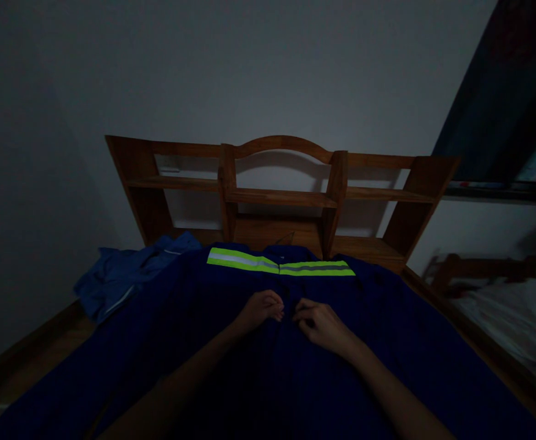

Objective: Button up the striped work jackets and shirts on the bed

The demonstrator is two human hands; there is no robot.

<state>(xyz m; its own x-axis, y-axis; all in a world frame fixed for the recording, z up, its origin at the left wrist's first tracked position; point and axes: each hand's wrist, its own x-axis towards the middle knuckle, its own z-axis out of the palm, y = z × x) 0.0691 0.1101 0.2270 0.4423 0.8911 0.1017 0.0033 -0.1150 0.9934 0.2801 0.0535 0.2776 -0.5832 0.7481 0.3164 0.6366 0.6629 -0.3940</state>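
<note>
Bare forearms [198, 360] are stretched over a blue garment [279, 366] spread before a wooden headboard [282, 197], left hand [262, 307] and right hand [321, 322] curled at the garment's front — whether cloth is gripped cannot be discerned — where edges are best kept level.

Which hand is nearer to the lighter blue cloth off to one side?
Left. The left hand is at the jacket, to the right of the lighter blue cloth; the right hand is further right, farther from the cloth.
</note>
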